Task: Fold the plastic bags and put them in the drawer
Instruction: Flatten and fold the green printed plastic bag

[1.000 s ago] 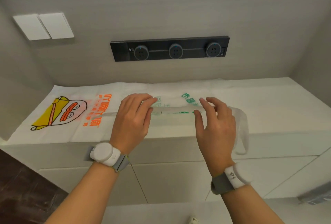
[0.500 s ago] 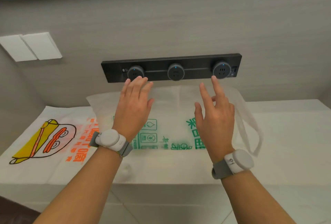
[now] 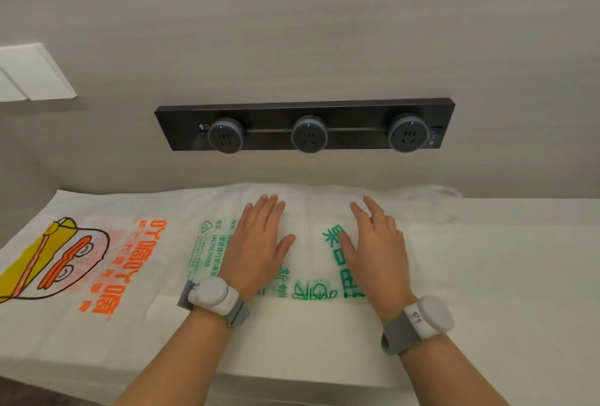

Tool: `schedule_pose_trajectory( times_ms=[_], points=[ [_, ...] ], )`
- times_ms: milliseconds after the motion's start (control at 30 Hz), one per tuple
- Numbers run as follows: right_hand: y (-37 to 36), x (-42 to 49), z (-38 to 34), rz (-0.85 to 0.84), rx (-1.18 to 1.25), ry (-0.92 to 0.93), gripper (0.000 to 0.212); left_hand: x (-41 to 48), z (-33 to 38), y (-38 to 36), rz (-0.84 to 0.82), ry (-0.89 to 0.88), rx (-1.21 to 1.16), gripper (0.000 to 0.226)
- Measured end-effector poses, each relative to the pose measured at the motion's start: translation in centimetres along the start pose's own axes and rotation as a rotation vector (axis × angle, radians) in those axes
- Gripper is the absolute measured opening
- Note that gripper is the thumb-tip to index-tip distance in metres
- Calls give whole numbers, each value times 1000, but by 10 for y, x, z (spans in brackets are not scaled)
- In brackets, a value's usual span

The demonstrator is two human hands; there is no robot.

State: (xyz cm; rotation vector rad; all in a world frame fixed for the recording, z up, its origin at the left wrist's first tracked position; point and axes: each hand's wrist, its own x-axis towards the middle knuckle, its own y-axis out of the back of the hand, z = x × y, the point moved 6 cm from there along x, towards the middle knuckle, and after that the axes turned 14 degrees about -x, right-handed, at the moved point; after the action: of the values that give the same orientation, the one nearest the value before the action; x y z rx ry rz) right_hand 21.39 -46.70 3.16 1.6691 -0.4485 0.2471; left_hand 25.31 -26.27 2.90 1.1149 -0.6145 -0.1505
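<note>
A translucent white plastic bag with green print (image 3: 316,263) lies spread flat on the white countertop (image 3: 519,259). My left hand (image 3: 258,240) presses flat on its left half, fingers straight. On the right half, my right hand (image 3: 373,243) also lies flat with spread fingers. The bag's handles (image 3: 444,193) reach the wall at the back right. Under it and to the left lies a second white bag with orange print and a yellow cartoon figure (image 3: 81,263). No drawer shows in this view.
A dark socket rail with three round outlets (image 3: 306,129) is fixed to the wall just above the bags. White wall switches (image 3: 32,73) sit at the upper left. The countertop's front edge (image 3: 292,379) runs below my forearms.
My hands lifted the green-print bag off the counter, swung its edge up and away towards the wall, and now press it flat. The camera has moved closer to the counter.
</note>
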Motion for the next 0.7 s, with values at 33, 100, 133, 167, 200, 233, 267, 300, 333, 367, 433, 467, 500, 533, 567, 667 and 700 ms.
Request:
schedule_pose_trajectory(
  times_ms=[33,100,133,167,200,233,267,300,333,367,433,467,500,533,567,667,700],
  points=[
    [-5,0,1,-33,4,-4,54,-1,-2,-5,-13,10,-19,67],
    [-11,-1,3,-84,14,-14,55,-3,-6,-15,-43,35,-58,69],
    [-13,-2,3,-102,16,-16,55,-4,-7,-19,-56,47,-75,70],
    [-14,-2,4,-117,17,-19,55,-5,-8,-22,-64,55,-90,71],
    [-15,-2,4,-126,16,-19,54,-6,-8,-23,-67,59,-108,71],
    [-14,-2,4,-125,13,-18,53,-7,-7,-23,-66,54,-125,69],
    [-14,-2,3,-118,12,-14,51,-9,-5,-21,-60,42,-142,64],
    [-13,-2,3,-104,12,-10,49,-12,0,-18,-46,22,-160,58],
    [-13,-2,2,-89,14,-4,46,-14,6,-14,-22,-7,-180,50],
    [-13,-3,2,-82,22,1,43,-17,14,-11,1,-38,-205,42],
    [-13,-6,2,-70,49,10,39,-26,32,-6,29,-81,-246,32],
    [-13,-8,2,-62,58,16,37,-32,39,-6,24,-87,-249,30],
    [-14,-10,2,-55,62,21,35,-38,44,-8,9,-84,-246,30],
    [-14,-13,1,-50,57,27,33,-43,48,-10,-11,-74,-239,31],
    [-15,-15,1,-50,47,30,30,-48,51,-12,-27,-66,-232,32],
    [-16,-24,0,-84,12,37,27,-64,57,-17,-60,-71,-212,31],
    [-13,-29,-2,-88,-5,38,27,-71,59,-15,-59,-83,-209,30]
  ],
)
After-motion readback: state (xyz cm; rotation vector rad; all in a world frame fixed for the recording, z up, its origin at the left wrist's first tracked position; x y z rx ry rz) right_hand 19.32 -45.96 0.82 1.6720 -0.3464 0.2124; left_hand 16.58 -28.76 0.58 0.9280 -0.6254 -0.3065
